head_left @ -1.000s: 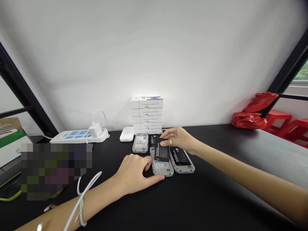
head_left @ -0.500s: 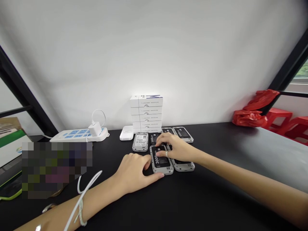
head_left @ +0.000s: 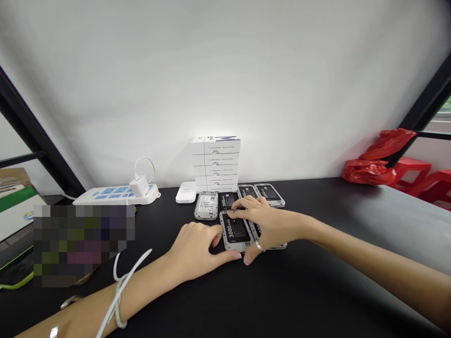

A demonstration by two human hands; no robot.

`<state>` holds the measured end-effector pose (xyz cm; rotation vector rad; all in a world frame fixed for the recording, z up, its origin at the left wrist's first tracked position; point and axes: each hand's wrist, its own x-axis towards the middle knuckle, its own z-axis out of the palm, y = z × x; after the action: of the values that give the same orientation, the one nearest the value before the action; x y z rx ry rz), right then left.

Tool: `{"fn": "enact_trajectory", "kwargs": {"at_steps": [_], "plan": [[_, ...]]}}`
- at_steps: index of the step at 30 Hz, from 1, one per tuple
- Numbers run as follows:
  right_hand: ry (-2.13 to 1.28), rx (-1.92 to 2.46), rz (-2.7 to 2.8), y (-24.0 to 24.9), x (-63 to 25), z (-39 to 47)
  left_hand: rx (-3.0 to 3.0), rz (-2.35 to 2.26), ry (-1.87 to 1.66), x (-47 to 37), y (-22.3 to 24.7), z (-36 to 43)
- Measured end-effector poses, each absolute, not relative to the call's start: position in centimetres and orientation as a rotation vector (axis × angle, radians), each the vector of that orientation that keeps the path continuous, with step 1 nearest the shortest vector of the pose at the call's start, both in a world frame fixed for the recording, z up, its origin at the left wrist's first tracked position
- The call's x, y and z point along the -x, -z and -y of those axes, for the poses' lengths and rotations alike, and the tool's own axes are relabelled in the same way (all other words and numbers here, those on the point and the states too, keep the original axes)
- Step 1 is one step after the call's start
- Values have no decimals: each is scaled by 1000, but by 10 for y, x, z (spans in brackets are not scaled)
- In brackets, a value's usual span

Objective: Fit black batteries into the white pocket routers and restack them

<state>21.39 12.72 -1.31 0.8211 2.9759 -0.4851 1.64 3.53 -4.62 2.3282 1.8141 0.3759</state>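
A grey device with a black battery marked 3000 [head_left: 237,230] lies on the black table between my hands. My left hand [head_left: 197,251] rests at its left side, thumb stretched along the near edge and the other fingers curled. Over its right part is my right hand [head_left: 262,223], fingers spread, thumb low by the near right corner. Beneath my right hand another such device is partly hidden. Behind are a device with a white label [head_left: 207,205], a battery device [head_left: 228,200] and two more at the back right [head_left: 269,195].
White boxes [head_left: 215,162] are stacked against the wall, beside a few white square covers [head_left: 186,192]. At left lie a power strip [head_left: 116,193] with a charger and a blurred-out item. A white cable crosses my left forearm. Red bags [head_left: 369,172] sit at the right edge.
My right hand has spread its fingers, and its thumb has moved from the battery down to the near right corner. My left hand stays in place. The view has shifted slightly.
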Motion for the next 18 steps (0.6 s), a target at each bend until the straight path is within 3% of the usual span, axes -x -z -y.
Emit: {"fn": "enact_trajectory", "kwargs": {"at_steps": [11,18], "plan": [[731,-1031,-3074,14,-213,-115,-2245,-1685,-632,-9,49,-36],[885,-1229,-3047,1,-295,-131,-2208,-1766,-570,-11,48,-37]]}}
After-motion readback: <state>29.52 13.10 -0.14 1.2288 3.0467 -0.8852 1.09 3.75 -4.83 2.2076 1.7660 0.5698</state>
